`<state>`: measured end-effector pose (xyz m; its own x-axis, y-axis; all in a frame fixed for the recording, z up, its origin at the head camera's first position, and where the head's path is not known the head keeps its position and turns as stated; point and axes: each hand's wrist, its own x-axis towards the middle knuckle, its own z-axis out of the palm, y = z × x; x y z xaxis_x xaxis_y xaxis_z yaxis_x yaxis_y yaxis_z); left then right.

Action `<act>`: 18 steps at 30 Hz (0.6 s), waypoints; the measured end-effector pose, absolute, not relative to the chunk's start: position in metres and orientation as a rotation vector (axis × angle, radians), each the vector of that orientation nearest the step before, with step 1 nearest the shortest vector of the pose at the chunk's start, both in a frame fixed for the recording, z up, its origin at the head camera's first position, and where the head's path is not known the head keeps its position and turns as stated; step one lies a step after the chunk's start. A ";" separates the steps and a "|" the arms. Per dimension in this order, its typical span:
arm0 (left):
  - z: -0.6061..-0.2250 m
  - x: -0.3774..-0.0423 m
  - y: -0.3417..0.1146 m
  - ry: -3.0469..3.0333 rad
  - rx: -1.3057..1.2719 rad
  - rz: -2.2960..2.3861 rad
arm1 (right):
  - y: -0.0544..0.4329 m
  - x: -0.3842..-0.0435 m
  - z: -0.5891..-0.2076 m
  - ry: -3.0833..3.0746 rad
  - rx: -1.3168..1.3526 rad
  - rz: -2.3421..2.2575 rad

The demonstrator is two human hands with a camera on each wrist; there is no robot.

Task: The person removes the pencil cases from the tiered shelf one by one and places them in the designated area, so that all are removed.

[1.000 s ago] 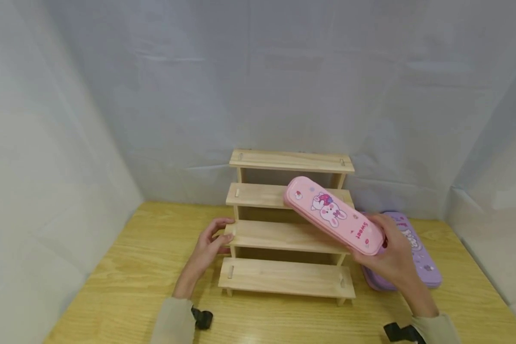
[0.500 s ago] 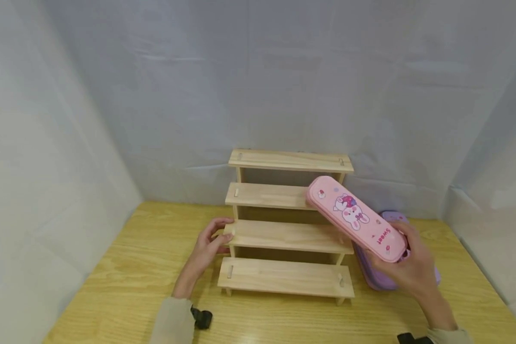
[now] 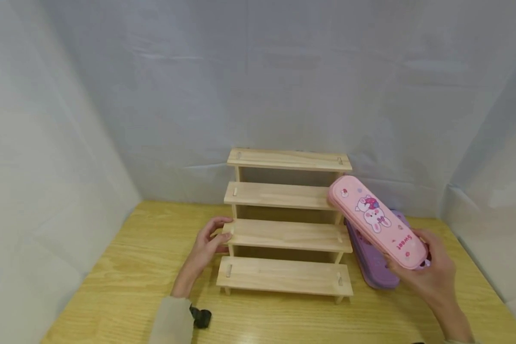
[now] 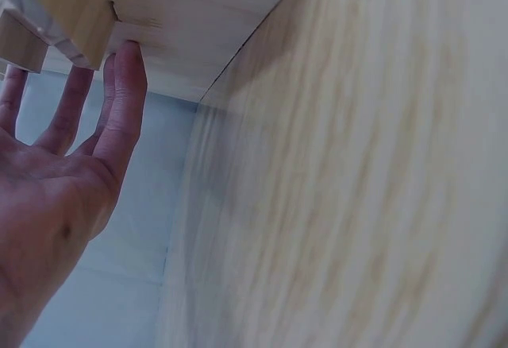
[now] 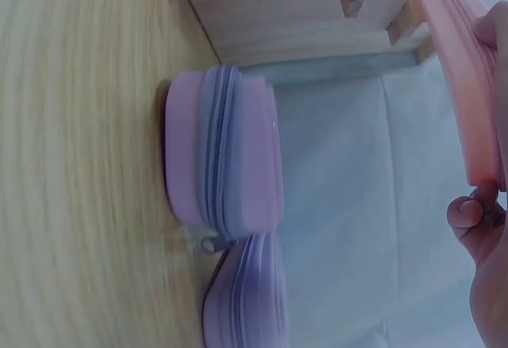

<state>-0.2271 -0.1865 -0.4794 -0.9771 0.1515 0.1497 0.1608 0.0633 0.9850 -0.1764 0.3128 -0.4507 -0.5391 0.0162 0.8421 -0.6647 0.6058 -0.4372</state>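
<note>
My left hand (image 3: 208,243) grips the left end of a tiered wooden display shelf (image 3: 285,234), the thumb on top of the second step from the bottom. In the left wrist view its fingertips (image 4: 131,54) touch the shelf's side. Right of the shelf, my right hand (image 3: 434,267) holds a pink pencil case (image 3: 378,222) by its near end, tilted and raised off the table. A white rabbit and the word "Sweet" are printed on its lid. Beneath it lies a purple pencil case (image 3: 371,267), partly hidden. The right wrist view shows two zipped cases, one lilac (image 5: 238,149) and one purple (image 5: 254,300).
The shelf stands on a wood-grain table (image 3: 124,267), its back near a grey-white cloth wall (image 3: 292,95). Cloth walls also rise at the left (image 3: 47,167) and right (image 3: 494,200). A black strap (image 3: 201,317) sits at the left wrist.
My right hand has carried the pink pencil case rightward, from in front of the shelf to its right side, over the purple cases. The left hand has stayed at the shelf's left end.
</note>
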 end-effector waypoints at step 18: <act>-0.479 -0.227 -0.185 -2.280 -0.310 -2.107 | 0.346 -0.159 -0.459 -1.970 0.297 0.957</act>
<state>-0.2266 -0.1853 -0.4786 -0.9800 0.1307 0.1498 0.1597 0.0683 0.9848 -0.1592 0.3465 -0.4592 -0.5675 0.1562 0.8084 -0.5390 0.6717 -0.5082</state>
